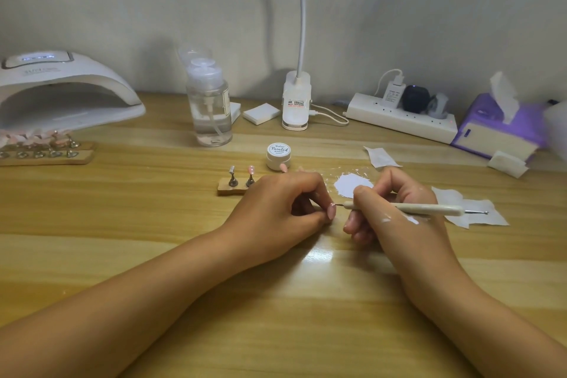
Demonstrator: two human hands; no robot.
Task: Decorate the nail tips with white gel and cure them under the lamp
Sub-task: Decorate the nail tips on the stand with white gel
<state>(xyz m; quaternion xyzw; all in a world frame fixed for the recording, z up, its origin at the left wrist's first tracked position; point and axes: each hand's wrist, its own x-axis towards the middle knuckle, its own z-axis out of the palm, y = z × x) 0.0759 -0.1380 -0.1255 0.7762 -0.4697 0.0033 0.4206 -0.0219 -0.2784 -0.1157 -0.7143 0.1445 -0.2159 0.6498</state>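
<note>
The wooden desk (276, 301) takes up most of what I see, and on its far left stands the white curing lamp (61, 89), its arched mouth open toward the middle and a small blue light glowing on top. Both bare forearms stretch in from the near edge and lie on the wood, meeting near the centre. The left hand (276, 205) rests knuckles up, fingers curled in, pinching a nail tip between thumb and fingertips. The right hand (395, 209) lies just beside it, with white smears across its back, and holds a dotting tool like a pen. A clear pump bottle (210, 107) stands well behind them. In front of it is a splash of white gel (352, 186) spread on the desk, just beyond the right hand. A small wooden stand (231, 190) sits beside the left hand, one of its two holders carrying a pink tip. The lidded white gel pot (278, 156) stands just behind. The dotting tool (423, 209) is pale, lying nearly level, its fine metal point touching the nail tip (331, 211), which is glossy pale pink and held upright, facing the tool.
</note>
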